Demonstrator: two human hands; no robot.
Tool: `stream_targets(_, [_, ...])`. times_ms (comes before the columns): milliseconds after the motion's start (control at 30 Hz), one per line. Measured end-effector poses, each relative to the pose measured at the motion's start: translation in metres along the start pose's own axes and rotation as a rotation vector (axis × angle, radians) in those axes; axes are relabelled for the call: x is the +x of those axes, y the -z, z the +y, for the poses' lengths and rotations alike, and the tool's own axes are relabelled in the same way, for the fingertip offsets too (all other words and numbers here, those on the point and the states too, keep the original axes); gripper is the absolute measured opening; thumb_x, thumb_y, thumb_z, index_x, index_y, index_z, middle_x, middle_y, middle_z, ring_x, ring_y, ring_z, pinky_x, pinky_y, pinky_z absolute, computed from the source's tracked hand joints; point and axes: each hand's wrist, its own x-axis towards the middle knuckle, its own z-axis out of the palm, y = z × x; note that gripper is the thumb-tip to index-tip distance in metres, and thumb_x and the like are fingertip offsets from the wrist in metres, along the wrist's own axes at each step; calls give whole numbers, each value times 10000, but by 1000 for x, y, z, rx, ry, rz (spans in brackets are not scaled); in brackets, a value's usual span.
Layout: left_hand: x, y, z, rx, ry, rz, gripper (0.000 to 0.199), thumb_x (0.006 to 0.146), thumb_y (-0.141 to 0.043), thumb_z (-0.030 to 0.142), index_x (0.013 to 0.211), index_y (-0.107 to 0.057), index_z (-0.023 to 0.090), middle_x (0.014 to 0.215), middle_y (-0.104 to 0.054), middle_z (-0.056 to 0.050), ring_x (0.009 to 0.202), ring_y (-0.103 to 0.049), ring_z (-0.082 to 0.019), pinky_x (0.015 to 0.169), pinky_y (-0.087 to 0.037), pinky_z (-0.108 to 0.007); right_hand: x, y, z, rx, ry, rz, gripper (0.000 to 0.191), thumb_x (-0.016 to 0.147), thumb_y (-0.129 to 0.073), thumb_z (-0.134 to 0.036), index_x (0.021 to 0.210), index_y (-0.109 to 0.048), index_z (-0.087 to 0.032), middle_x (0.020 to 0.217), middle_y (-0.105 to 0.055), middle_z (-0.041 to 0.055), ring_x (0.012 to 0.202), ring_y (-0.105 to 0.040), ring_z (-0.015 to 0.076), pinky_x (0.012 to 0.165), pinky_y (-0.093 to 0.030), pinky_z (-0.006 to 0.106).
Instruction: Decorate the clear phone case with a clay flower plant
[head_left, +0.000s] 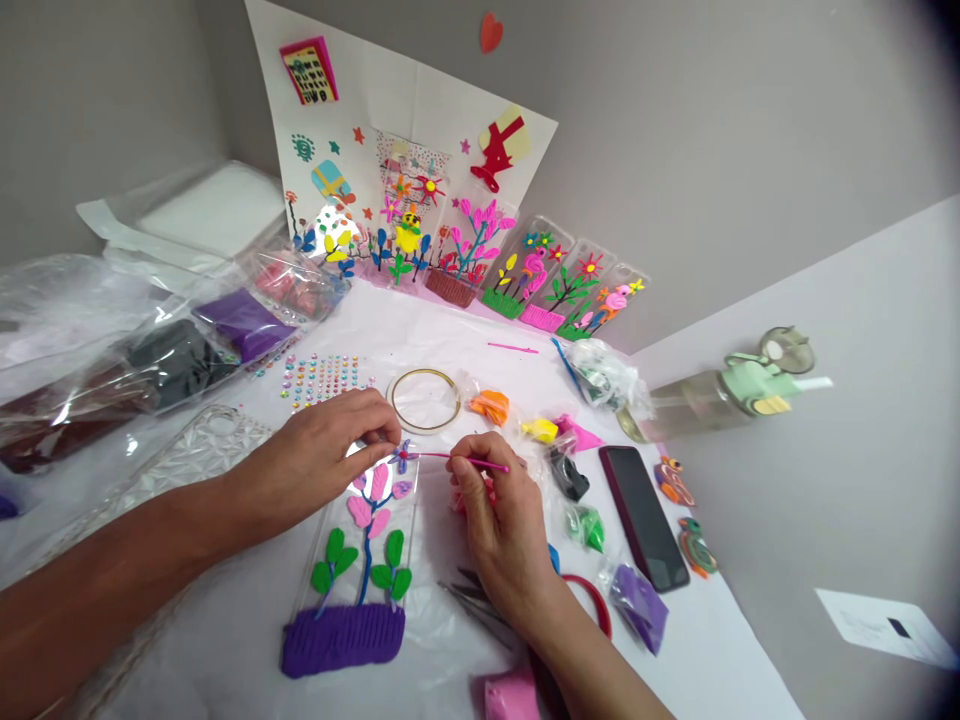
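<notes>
A clear phone case lies on the table, decorated with a purple clay base, a blue stem, green leaves and pink petals. At its top sits a small blue-purple clay flower with a red centre. My right hand pinches a thin pink modelling tool, whose far tip reaches the flower. My left hand is at the case's upper left, with fingers curled and thumb and fingertips close beside the flower. Whatever those fingertips may hold is too small to make out.
Bagged clay in orange, yellow, green and purple lies right, near a phone. Scissors sit below my right hand. A bangle, rhinestones, a bottle and decorated cases stand beyond.
</notes>
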Motion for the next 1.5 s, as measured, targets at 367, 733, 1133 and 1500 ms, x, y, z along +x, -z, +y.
stream_targets(367, [0,-1,-1,3,8,-7,189,963,-525,329,882,-670,239,935,-649,-9,883,-597,-199,798,-448,-337,0,1,0,-23,-19,-25,179,1088,-479,-221,939,-578,-227,850,-642,-11,710,-599,150,721,-432,292])
stream_targets(733, [-1,-2,-3,1,10,-1,192,971,-524,335,876,-664,243,940,-646,-3,888,-594,-195,804,-444,-338,2,0,1,-150,86,-33,190,1092,-461,-169,941,-558,-230,737,-579,-48,684,-571,155,739,-402,298])
stream_targets(1133, [-1,-1,-2,-1,10,-4,185,958,-531,330,866,-670,250,934,-654,-5,887,-602,-200,795,-448,-335,1,3,-1,86,-34,71,144,1087,-525,-245,986,-627,-237,841,-654,-19,754,-617,150,727,-473,281])
stream_targets(1500, [-2,-4,-2,-7,24,48,180,948,-561,352,1009,-697,252,986,-692,-5,857,-645,-197,800,-463,-346,-1,-6,-4,-35,130,67,139,1092,-527,-186,1027,-643,-226,909,-732,14,786,-688,150,703,-495,266])
